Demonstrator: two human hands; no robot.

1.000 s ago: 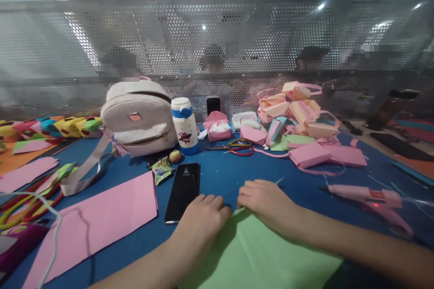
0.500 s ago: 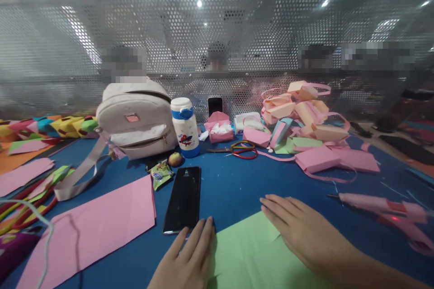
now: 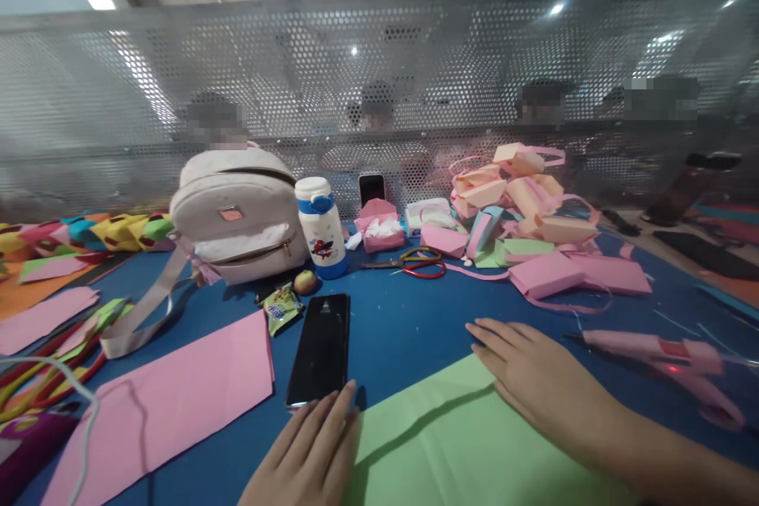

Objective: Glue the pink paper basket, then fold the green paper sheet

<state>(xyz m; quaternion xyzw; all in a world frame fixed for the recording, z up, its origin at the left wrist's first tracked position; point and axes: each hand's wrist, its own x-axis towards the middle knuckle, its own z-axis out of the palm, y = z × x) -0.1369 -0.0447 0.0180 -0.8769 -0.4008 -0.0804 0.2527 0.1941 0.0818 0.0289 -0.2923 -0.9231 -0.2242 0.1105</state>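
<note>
A sheet of light green paper (image 3: 439, 443) lies on the blue table at the front, faint creases running across it. My left hand (image 3: 305, 447) rests at the sheet's left edge with fingers stretched out, its fingertips close to the lower end of a black smartphone (image 3: 320, 348). Over the sheet's right side my right hand (image 3: 539, 383) lies flat, fingers extended past the upper edge onto the table. Neither hand grips anything. To the right of it is a pink glue gun (image 3: 664, 352) with a small red light.
Pink paper sheets (image 3: 178, 403) lie at left, beside scissors and a cable. Behind stand a white backpack (image 3: 237, 213), a bottle (image 3: 322, 229), red-and-yellow-handled scissors (image 3: 421, 262) and a pile of folded paper baskets (image 3: 522, 198). A perforated metal partition (image 3: 296, 55) closes the back, people beyond it.
My right hand has shifted slightly right and up, and my left hand slightly left. More of the green sheet shows between them. The camera view has tilted a little.
</note>
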